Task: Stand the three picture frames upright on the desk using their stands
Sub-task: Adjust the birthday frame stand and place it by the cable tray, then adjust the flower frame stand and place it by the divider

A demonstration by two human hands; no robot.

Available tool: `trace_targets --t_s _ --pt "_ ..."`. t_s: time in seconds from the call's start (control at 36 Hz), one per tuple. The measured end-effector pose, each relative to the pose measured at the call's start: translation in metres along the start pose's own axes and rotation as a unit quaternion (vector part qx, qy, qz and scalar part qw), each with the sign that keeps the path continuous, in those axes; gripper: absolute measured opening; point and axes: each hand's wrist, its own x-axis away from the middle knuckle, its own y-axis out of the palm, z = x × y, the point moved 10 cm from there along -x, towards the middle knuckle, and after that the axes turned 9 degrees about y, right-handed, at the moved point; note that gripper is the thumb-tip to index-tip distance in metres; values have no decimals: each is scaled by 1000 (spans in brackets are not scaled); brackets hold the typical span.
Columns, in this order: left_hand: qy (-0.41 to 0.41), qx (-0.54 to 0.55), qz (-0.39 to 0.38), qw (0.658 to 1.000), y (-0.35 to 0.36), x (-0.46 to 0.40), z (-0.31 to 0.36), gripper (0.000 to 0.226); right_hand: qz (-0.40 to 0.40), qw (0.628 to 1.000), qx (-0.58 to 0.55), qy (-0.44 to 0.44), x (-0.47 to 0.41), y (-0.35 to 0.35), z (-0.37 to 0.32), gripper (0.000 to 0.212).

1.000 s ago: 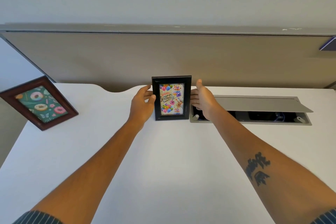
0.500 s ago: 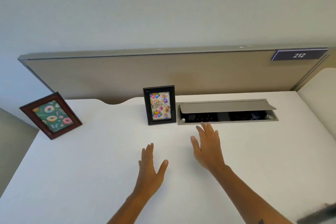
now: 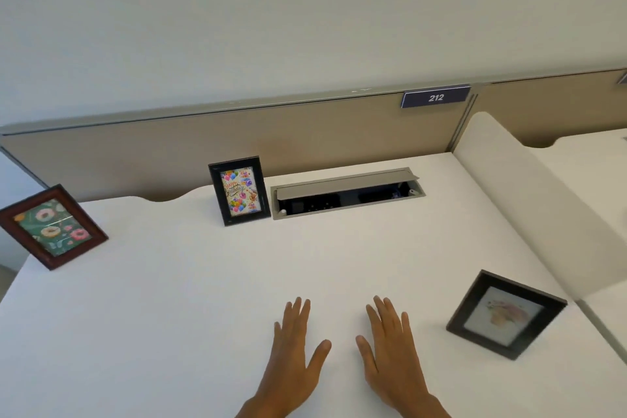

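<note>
Two empty hands, left [image 3: 294,346] and right [image 3: 390,346], flat, fingers spread, on desk [image 3: 169,316] (open cable tray [image 3: 346,193] beyond, beside birthday frame [image 3: 239,190]).

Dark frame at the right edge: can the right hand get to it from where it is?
Probably yes: the right hand is open and empty, the dark frame sits just to its right, with only bare desk between.

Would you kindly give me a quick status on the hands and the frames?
Left hand and right hand open, empty. Brown frame and birthday frame upright; dark frame flat. Nothing in the way.
</note>
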Motion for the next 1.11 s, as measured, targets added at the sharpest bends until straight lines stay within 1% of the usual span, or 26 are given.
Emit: trace_targets --t_s 0.22,0.33,0.39,0.5,0.53,0.61,0.64,0.75,0.83,0.92,0.97,1.06,1.11 --pt "45 2 -72 996 53 6 77 80 2 999 9 45 41 -21 63 67" --pt "58 6 -97 994 76 8 107 82 -8 996 4 86 59 -30 99 70" --pt "61 13 -109 992 87 7 120 82 -4 995 3 99 68 -36 116 74" --pt "56 30 -126 990 106 4 140 82 8 991 2 135 82 -50 151 90" --pt "55 36 -128 990 110 2 144 81 7 989 -5 150 85 -54 160 87" --pt "48 53 -128 989 121 -4 154 81 29 979 -36 197 92 -73 187 58" --pt "46 60 -126 989 125 -7 156 80 44 976 -52 209 94 -80 195 52" --pt "49 80 -120 988 137 -18 163 80 88 951 -111 274 98 -103 229 41" --pt "38 95 -115 988 144 -29 167 80 125 925 -182 310 96 -118 248 38" --pt "27 106 -103 989 148 -40 172 80 144 894 -260 336 89 -131 262 37" --pt "21 119 -96 988 149 -48 176 79 147 869 -326 343 82 -136 269 39" --pt "12 142 -85 986 148 -63 184 76 126 823 -429 349 71 -137 276 42" --pt "13 154 -81 985 147 -73 192 75 112 811 -461 343 62 -137 278 41"
